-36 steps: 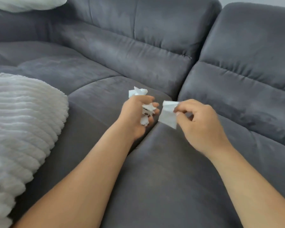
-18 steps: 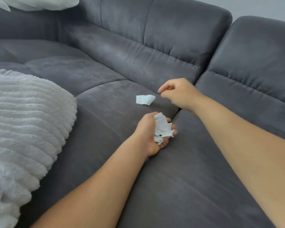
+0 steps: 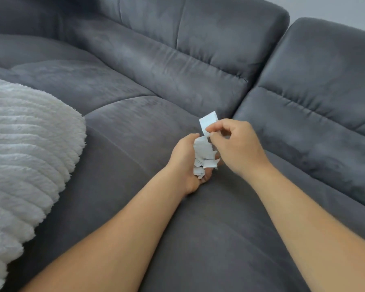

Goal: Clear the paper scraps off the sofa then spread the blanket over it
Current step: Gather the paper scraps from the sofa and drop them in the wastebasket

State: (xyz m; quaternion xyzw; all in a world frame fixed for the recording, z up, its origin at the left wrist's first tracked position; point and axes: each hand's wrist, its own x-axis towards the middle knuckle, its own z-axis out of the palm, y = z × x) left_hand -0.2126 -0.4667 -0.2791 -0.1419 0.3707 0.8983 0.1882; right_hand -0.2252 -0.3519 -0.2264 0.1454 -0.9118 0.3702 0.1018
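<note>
My left hand (image 3: pixel 185 163) is cupped over the grey sofa (image 3: pixel 122 157) seat and holds a bunch of white paper scraps (image 3: pixel 203 157). My right hand (image 3: pixel 234 146) is right beside it, pinching one more white paper scrap (image 3: pixel 208 123) between thumb and fingers just above the bunch. A fluffy white ribbed blanket (image 3: pixel 27 152) lies bunched on the seat at the left. No loose scraps show on the visible cushions.
The sofa's back cushions (image 3: pixel 198 60) run across the top, with a corner section (image 3: pixel 316 98) at the right. A pale wall (image 3: pixel 346 9) shows at the top right.
My right hand took the loose scrap off the seat cushion and brought it back to my left hand. The left hand kept holding its bunch.
</note>
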